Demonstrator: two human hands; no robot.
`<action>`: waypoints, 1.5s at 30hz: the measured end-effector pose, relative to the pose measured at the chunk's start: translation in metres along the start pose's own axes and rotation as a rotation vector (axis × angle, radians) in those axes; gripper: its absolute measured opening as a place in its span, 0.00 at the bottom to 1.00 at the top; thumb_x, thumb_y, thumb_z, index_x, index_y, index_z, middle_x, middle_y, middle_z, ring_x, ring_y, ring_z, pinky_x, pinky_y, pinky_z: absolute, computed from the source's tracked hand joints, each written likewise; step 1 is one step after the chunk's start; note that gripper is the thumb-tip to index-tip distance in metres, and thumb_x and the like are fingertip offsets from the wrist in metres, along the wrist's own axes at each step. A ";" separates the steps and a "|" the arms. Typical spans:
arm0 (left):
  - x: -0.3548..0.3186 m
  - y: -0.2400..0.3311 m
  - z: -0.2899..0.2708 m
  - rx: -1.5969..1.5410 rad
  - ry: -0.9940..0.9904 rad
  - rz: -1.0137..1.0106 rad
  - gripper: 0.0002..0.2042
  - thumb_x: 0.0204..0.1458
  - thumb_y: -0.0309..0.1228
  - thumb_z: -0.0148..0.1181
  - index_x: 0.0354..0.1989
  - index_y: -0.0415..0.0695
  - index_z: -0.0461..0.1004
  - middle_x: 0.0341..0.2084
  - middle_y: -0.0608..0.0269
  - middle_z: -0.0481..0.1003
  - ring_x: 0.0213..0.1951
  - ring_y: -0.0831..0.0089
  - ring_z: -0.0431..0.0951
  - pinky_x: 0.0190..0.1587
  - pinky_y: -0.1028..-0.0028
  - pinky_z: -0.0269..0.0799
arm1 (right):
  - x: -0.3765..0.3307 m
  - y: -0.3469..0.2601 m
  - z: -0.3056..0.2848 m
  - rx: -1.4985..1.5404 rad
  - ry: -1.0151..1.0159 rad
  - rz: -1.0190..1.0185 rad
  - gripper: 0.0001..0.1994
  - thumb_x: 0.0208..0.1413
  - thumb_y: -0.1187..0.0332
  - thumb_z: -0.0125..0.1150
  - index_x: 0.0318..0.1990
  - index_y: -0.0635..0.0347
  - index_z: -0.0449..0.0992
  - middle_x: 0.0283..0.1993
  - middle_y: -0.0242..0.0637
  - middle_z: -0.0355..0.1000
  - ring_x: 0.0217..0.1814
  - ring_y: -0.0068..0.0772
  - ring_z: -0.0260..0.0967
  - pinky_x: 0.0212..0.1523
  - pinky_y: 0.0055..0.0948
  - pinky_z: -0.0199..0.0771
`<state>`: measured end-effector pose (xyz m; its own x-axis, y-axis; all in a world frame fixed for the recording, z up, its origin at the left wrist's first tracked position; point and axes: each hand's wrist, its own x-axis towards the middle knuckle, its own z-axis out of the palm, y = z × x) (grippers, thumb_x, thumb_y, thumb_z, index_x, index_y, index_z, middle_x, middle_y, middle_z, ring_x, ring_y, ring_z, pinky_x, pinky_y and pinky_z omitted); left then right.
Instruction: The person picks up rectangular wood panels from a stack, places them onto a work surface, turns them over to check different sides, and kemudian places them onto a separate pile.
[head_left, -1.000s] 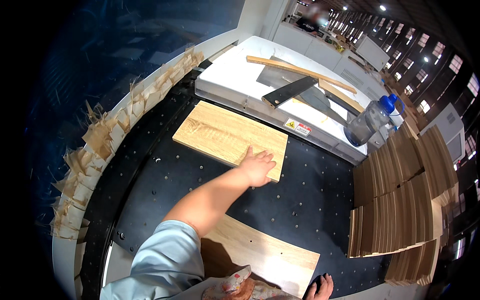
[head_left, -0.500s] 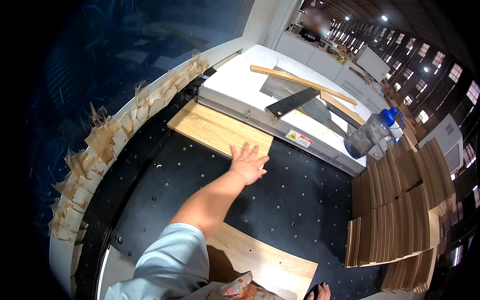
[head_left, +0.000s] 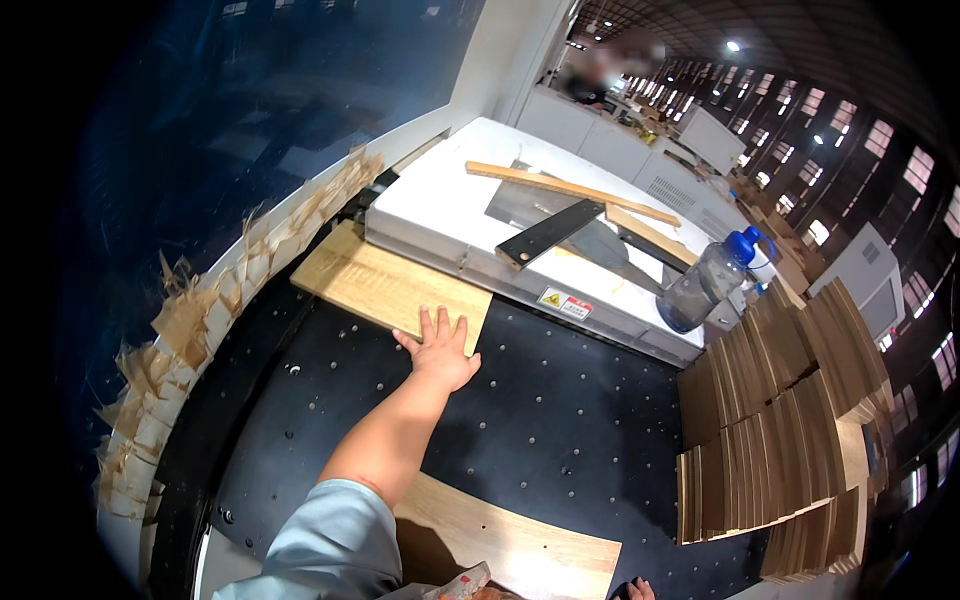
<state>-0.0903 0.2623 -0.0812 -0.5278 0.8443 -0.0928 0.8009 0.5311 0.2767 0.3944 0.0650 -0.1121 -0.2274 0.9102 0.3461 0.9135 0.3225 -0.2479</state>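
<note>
My left hand (head_left: 438, 357) reaches forward with its fingers spread over the near right corner of a light wood-grain board (head_left: 385, 280). This board lies flat on a black table (head_left: 560, 420) dotted with small studs, along the front of a white machine housing. A second wood-grain board (head_left: 520, 535), with small holes in its face, lies closer to me, partly hidden by my left arm and some patterned cloth. At the lower edge, just right of that near board, only the fingertips of my right hand (head_left: 640, 590) show; its grip is hidden.
Stacked narrow brown boards (head_left: 760, 460) stand at the table's right side. A water bottle (head_left: 705, 285) with a blue lid, wood strips (head_left: 570, 192) and a dark flat bar (head_left: 550, 233) rest on the white housing (head_left: 425, 205). Ragged tape lines the curved left rim (head_left: 190, 320).
My left hand and the far board under it have slid a little to the left along the housing. The whole view has shifted slightly. The near board looks unmoved.
</note>
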 end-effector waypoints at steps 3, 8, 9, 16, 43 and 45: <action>0.000 -0.004 -0.009 -0.002 -0.009 0.052 0.37 0.50 0.56 0.50 0.67 0.55 0.48 0.68 0.57 0.39 0.68 0.51 0.30 0.55 0.25 0.31 | 0.002 -0.008 -0.004 0.011 0.043 -0.014 0.16 0.56 0.70 0.50 0.52 0.65 0.68 0.56 0.52 0.63 0.60 0.54 0.57 0.62 0.45 0.54; 0.002 -0.010 -0.004 0.013 0.019 0.085 0.39 0.49 0.59 0.49 0.67 0.54 0.49 0.68 0.56 0.40 0.69 0.51 0.30 0.52 0.23 0.28 | 0.001 -0.003 -0.003 -0.021 0.069 -0.061 0.16 0.55 0.72 0.50 0.51 0.66 0.69 0.55 0.53 0.64 0.59 0.55 0.58 0.60 0.46 0.57; 0.002 -0.010 -0.004 0.014 0.021 0.089 0.39 0.49 0.59 0.49 0.67 0.54 0.49 0.68 0.56 0.40 0.69 0.51 0.30 0.52 0.23 0.29 | -0.001 0.000 -0.001 -0.028 0.064 -0.076 0.16 0.55 0.72 0.50 0.51 0.66 0.69 0.55 0.53 0.64 0.59 0.55 0.59 0.60 0.46 0.57; 0.003 -0.007 -0.009 0.032 -0.007 0.085 0.39 0.49 0.60 0.48 0.67 0.55 0.48 0.68 0.56 0.39 0.69 0.53 0.31 0.53 0.23 0.29 | -0.002 0.002 0.005 0.019 0.122 -0.054 0.16 0.52 0.70 0.54 0.48 0.65 0.71 0.53 0.50 0.67 0.56 0.54 0.62 0.59 0.46 0.59; 0.002 -0.008 -0.007 0.023 -0.015 0.064 0.41 0.46 0.61 0.52 0.66 0.57 0.50 0.68 0.58 0.39 0.69 0.56 0.32 0.54 0.24 0.29 | 0.005 -0.015 -0.012 0.043 0.104 -0.015 0.16 0.52 0.72 0.52 0.49 0.66 0.70 0.54 0.52 0.64 0.56 0.55 0.60 0.59 0.45 0.58; 0.001 -0.008 -0.010 0.026 -0.010 0.066 0.41 0.46 0.62 0.52 0.66 0.57 0.50 0.68 0.58 0.39 0.69 0.56 0.32 0.54 0.24 0.29 | 0.006 -0.016 -0.013 0.035 0.128 -0.036 0.16 0.52 0.72 0.52 0.48 0.66 0.70 0.54 0.52 0.65 0.56 0.55 0.61 0.59 0.45 0.58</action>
<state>-0.0995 0.2583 -0.0742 -0.4710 0.8780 -0.0849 0.8410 0.4760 0.2574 0.3827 0.0621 -0.0938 -0.2133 0.8580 0.4673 0.8925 0.3657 -0.2640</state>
